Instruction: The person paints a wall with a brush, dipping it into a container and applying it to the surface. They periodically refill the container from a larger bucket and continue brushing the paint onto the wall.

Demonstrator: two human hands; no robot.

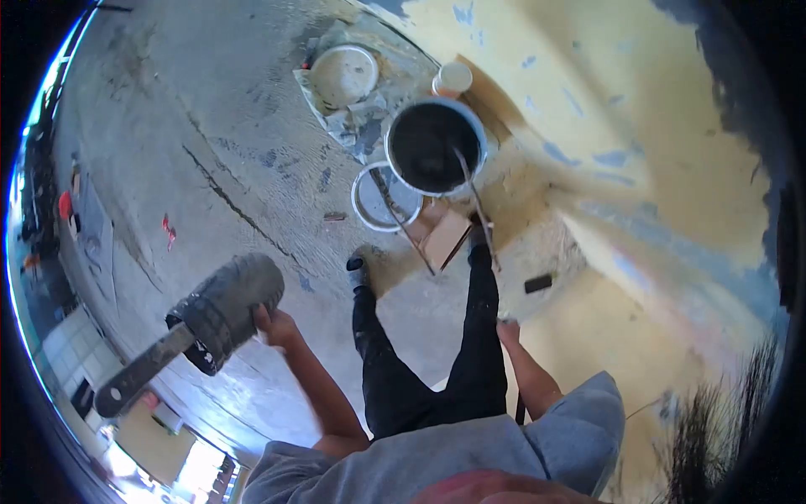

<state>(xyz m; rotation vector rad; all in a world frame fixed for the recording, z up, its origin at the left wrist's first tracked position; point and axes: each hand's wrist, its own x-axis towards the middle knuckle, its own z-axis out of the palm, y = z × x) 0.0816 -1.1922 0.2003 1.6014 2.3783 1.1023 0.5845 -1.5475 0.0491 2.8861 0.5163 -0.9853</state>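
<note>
My left hand point(278, 328) is closed on the side of a dark, paint-smeared cylindrical pot point(243, 294), held tilted out to the left. A tool with a flat dark handle point(134, 376), holed at its end, sticks out of the pot's mouth; its working end is hidden inside. My right hand point(508, 331) hangs low beside my right thigh, and its fingers are too hidden to read. Beyond my feet stands a large bucket point(480, 134) with dark liquid in it. A stick point(474, 197) leans out of that bucket.
Beside the large bucket are a smaller white-rimmed bucket point(359, 206), a brown block point(447, 239) and a white tub point(454, 78). A round lid point(344, 76) lies on plastic sheeting. A black block point(538, 283) lies near the patched yellow wall point(638, 109). A crack point(222, 193) crosses the floor.
</note>
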